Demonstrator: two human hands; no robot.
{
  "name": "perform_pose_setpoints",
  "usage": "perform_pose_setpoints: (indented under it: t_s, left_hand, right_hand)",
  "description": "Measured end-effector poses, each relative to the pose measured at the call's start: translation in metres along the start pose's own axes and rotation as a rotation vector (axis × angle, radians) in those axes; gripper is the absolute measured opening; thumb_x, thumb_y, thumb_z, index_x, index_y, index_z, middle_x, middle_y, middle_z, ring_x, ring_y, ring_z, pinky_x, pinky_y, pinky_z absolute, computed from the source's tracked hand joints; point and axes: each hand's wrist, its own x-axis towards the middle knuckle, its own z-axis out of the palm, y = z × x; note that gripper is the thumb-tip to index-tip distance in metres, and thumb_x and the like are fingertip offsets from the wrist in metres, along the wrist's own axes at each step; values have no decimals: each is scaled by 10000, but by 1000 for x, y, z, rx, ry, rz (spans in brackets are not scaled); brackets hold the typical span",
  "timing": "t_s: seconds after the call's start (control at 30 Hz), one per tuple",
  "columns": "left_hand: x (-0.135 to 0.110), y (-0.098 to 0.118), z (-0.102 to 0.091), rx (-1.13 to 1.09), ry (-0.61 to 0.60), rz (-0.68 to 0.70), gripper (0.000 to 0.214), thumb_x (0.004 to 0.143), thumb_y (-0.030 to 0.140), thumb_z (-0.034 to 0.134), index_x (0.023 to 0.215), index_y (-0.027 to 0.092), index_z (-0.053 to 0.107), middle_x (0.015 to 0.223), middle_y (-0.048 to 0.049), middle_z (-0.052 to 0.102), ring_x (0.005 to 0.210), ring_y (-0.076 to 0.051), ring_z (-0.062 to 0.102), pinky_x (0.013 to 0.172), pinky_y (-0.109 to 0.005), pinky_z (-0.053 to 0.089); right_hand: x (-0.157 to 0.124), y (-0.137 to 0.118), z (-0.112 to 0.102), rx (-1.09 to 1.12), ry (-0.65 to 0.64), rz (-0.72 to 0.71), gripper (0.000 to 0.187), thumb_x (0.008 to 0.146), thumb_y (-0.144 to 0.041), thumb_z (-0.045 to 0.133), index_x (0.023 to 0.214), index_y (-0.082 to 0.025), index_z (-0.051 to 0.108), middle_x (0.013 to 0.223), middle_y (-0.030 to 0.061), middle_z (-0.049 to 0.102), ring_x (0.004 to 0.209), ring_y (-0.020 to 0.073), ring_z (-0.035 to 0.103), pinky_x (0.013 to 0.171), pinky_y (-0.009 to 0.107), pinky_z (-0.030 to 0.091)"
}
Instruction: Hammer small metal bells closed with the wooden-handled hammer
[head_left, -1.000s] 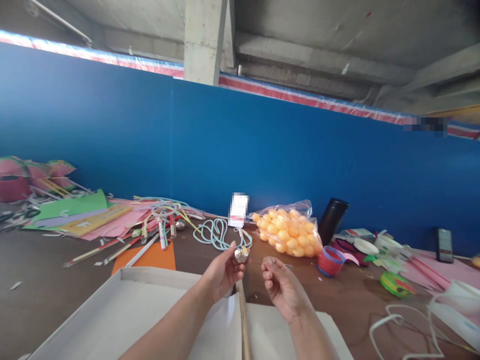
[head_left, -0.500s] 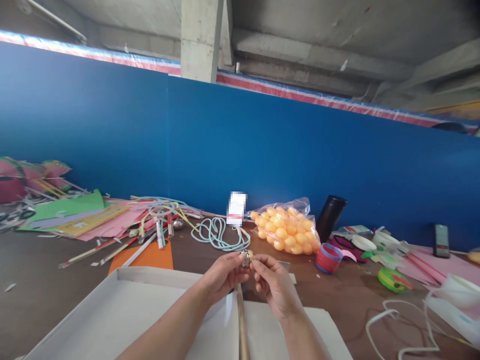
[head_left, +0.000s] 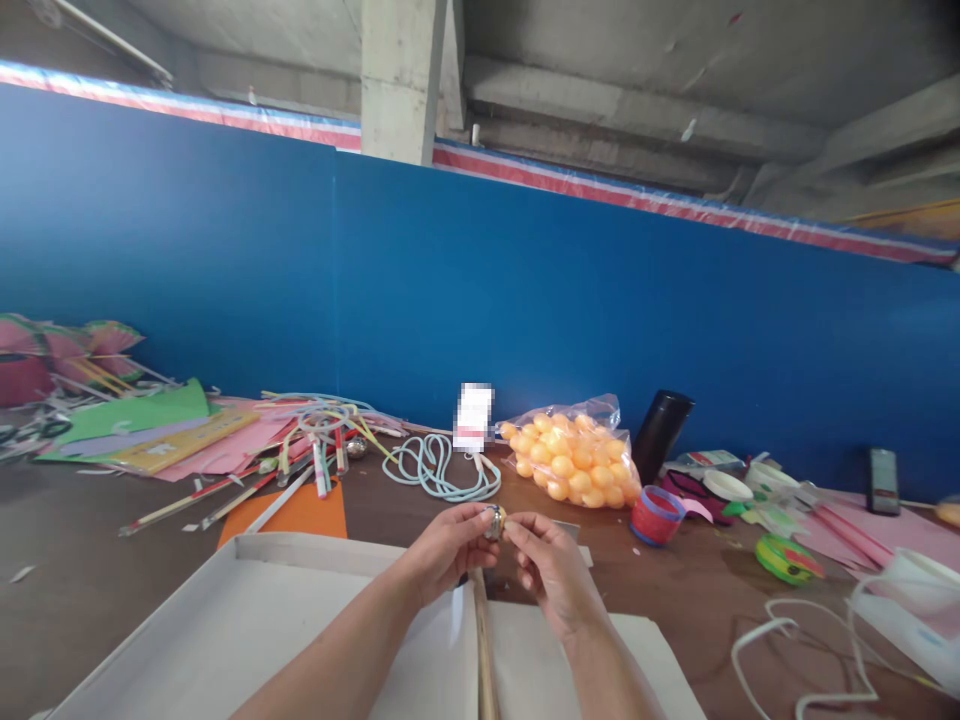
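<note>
One silver ball (head_left: 495, 521) is located at my fingertips, above the table (head_left: 705, 600). My left hand (head_left: 448, 550) grasps it between thumb and fingers. My right hand (head_left: 555, 570) has thumb and index finger pinched at the ball's right side; I cannot tell whether they grip anything. On the near side of my fingers: one stick (head_left: 487, 660) and one white box (head_left: 322, 552), crossed by my left forearm (head_left: 345, 645). Beyond my fingers: one coil of cord (head_left: 450, 494), one bag (head_left: 570, 462) of overlapping orange balls, count unreadable. Farther right: one black bottle (head_left: 663, 435). Farther left: one second silver ball (head_left: 356, 448).
</note>
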Motion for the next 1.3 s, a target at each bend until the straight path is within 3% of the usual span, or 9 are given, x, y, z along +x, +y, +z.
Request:
perform_pose_setpoints:
  t_s: [0.23,0.7,1.3]
  left_hand:
    - [0,-1,-1,9,-12,-28,259,733,303,622,885,94,614,751,-82,617,587,-95,589,548,-178,476]
    - [-1,1,1,36,-21,-51,287,730,339,617,849,79,636,764,-96,630,589,-88,584,534,-166,475]
    - [-1,1,1,89,1,-69,305,730,353,613,854,75,641,742,-84,609,575,-85,570,542,-185,484]
  right_hand:
    - [-1,-2,-3,110,-71,83,215,607,-288,738,688,-152,593,598,-42,519,437,30,365,340,129,250]
    - [-1,-2,-6,143,-112,116,193,634,-268,723,662,-141,580,615,-35,505,450,27,361,353,128,238]
    - [2,3,-9,112,-95,119,179,650,-266,714,666,-146,582,602,-40,496,459,27,376,384,123,346]
